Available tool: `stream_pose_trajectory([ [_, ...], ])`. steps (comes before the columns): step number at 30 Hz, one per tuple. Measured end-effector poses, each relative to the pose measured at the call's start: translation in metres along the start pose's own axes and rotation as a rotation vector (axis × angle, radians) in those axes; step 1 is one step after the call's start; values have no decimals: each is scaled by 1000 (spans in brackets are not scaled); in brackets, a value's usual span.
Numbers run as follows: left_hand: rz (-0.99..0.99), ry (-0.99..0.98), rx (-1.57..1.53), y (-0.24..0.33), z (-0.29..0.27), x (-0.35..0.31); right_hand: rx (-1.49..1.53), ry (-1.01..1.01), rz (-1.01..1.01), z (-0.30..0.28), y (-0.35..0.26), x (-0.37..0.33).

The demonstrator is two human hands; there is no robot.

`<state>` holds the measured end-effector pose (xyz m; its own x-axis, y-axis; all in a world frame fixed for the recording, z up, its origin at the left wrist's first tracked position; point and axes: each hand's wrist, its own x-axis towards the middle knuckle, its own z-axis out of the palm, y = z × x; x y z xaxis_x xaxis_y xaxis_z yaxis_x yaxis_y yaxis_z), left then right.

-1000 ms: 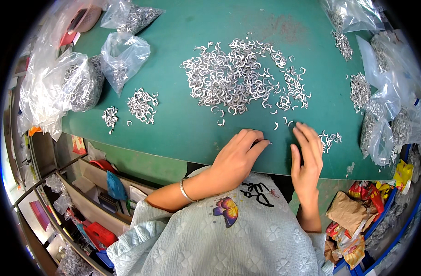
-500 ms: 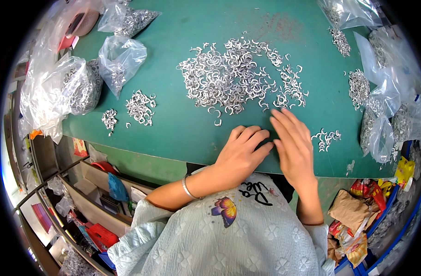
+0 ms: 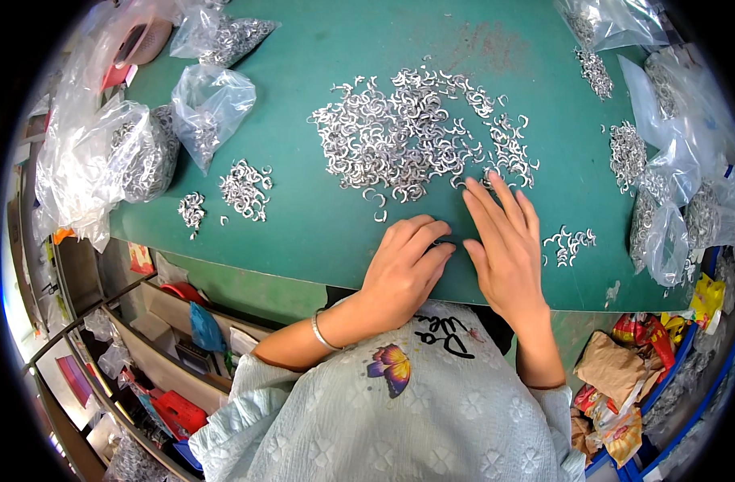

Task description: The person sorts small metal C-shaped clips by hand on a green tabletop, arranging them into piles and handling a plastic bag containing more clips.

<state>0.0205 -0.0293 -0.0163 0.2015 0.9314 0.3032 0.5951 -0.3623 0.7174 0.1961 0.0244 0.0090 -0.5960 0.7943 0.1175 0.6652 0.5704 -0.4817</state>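
A broad heap of small silver crescent-shaped metal pieces (image 3: 396, 132) lies in the middle of the green table (image 3: 303, 241). My right hand (image 3: 506, 253) is flat with its fingers stretched out, and its fingertips reach the near right edge of the heap. To its left, my left hand (image 3: 406, 261) rests over the table with fingers curled in and thumb drawn close. A small dark bit shows at its fingertips, too small to make out. Right of my right hand lies a small group of the same pieces (image 3: 570, 244).
Two small piles (image 3: 245, 189) sit at the left, near clear bags of pieces (image 3: 147, 157). More piles (image 3: 627, 157) and filled plastic bags (image 3: 661, 217) line the right side. An open drawer (image 3: 159, 353) is below the table's left; wrappers and a paper bag (image 3: 616, 365) are below its right.
My right hand has moved up toward the heap, its fingers more spread. My left hand has shifted slightly left, widening the gap between the hands.
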Motion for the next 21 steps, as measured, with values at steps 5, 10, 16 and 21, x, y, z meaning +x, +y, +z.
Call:
stream_pose_trajectory([
  [5,-22,-14,-7,-3,-3,-4,-126,-120,36,-1,-1,-10],
  [10,-30,-17,-39,-6,-6,-6,-194,-144,148,-15,4,-52],
  [16,-27,15,0,-1,-5,-4,-126,64,225,-18,16,-49],
  [21,-25,-9,21,1,-5,-3,-208,121,200,-2,19,-20],
])
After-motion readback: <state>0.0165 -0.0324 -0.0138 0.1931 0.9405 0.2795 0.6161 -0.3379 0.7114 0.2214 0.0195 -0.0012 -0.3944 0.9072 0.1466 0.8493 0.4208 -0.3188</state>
